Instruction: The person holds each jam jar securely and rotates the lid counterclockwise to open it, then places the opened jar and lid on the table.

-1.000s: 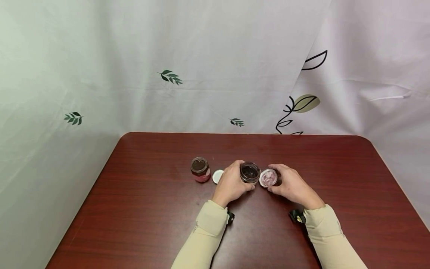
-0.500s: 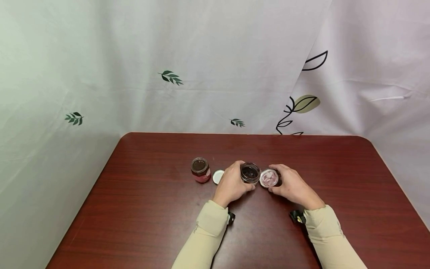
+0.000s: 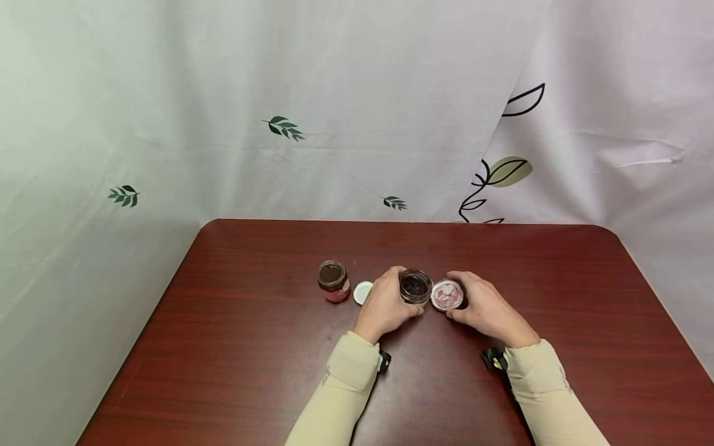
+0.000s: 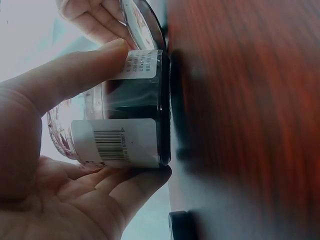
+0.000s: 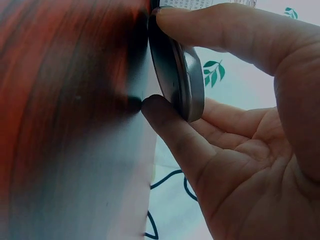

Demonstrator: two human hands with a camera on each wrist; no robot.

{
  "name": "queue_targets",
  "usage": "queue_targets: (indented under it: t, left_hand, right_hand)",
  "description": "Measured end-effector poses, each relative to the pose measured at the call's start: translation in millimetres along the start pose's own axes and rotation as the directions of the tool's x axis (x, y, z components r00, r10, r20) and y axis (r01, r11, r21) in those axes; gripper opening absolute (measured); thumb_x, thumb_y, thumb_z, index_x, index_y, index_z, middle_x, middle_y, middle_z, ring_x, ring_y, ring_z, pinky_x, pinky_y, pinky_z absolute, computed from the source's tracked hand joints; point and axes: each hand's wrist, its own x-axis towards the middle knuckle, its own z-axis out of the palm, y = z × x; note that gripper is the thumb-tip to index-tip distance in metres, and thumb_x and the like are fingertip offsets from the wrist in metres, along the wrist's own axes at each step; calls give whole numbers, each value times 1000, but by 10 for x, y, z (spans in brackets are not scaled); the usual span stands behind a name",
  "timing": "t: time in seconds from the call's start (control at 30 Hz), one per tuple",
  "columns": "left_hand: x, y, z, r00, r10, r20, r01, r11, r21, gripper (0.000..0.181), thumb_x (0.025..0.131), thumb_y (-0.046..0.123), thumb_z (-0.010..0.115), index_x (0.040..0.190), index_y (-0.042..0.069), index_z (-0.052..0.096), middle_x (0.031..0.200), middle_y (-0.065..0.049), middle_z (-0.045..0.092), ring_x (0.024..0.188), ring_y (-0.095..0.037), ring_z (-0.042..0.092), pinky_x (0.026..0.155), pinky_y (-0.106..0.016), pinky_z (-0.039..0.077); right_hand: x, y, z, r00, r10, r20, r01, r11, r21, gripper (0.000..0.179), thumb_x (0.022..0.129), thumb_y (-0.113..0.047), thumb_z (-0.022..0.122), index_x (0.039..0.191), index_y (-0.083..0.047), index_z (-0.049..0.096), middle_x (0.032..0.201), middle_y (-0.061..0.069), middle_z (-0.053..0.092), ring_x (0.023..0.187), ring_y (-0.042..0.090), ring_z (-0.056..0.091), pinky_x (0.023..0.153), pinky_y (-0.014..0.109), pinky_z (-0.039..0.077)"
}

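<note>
My left hand (image 3: 383, 305) grips an uncapped glass jar (image 3: 415, 286) with dark contents, its thumb along one side. The left wrist view shows a barcode label (image 4: 112, 142) on that jar, which stands at the tabletop. Just right of the jar, a lid (image 3: 447, 295) smeared pink and white inside is pinched at its rim by my right hand (image 3: 484, 306). In the right wrist view the dark lid (image 5: 175, 65) stands tilted, its lower edge near the table. A second white-lined lid (image 3: 362, 292) lies left of my left hand, partly hidden by it.
Left of the second lid stands another uncapped jar (image 3: 333, 282), dark on top and pink-red below. The reddish-brown wooden table (image 3: 251, 359) ends at a white curtain (image 3: 334, 93) with leaf prints behind it.
The lid in my right hand has shifted very slightly to the right and its tilt has changed a little. The left hand and its jar look the same.
</note>
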Motion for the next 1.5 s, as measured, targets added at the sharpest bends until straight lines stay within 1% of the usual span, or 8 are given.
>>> queue_targets:
  t: [0.2,0.33,0.5,0.7,0.87,1.5]
  left_hand:
    - [-4,4,-2,1000,-16,5,16,1000,4,76,60,28,86,123,7,48,109,-4,61,100,-18,58,85,-31,46]
    - [-7,1,-2,1000,-19,6,19,1000,2,76,60,28,86,123,7,48,109,-4,61,99,-18,58,85,-31,46]
    - [-12,-1,-6,1000,-18,6,18,1000,1,76,60,28,86,123,8,48,109,-4,61,100,-18,58,85,-31,46]
    - [-7,6,-9,1000,-24,13,24,1000,6,77,61,28,86,124,8,47,110,-4,61,101,-18,57,86,-31,45]
    - [-5,10,-8,999,-33,17,33,999,4,76,60,28,86,123,8,47,110,-4,61,100,-18,57,86,-31,45]
    - [-20,8,-16,998,-56,17,57,998,-14,77,59,25,87,123,8,48,110,-5,61,100,-18,58,86,-32,45]
  right_hand:
    - [-5,2,4,1000,-14,-14,14,1000,-6,70,62,-11,81,124,4,50,117,18,56,105,31,55,87,45,44]
    - [-7,4,10,1000,-14,-9,14,1000,-12,71,63,-13,80,124,4,50,118,17,56,106,30,55,88,44,43]
    - [-11,9,23,1000,-8,0,8,1000,-27,70,64,-14,80,124,3,50,117,17,56,109,31,52,91,45,41]
    - [-5,14,45,1000,-19,-4,19,999,-28,69,63,-12,82,123,4,51,116,19,57,111,35,49,94,47,38]
    - [-9,22,63,1000,-21,1,21,999,-29,68,64,-13,82,122,4,51,115,19,57,111,35,49,94,47,37]
    - [-19,20,55,1000,20,3,-20,1000,-20,70,62,-18,85,121,1,54,115,17,59,109,35,51,91,48,39]
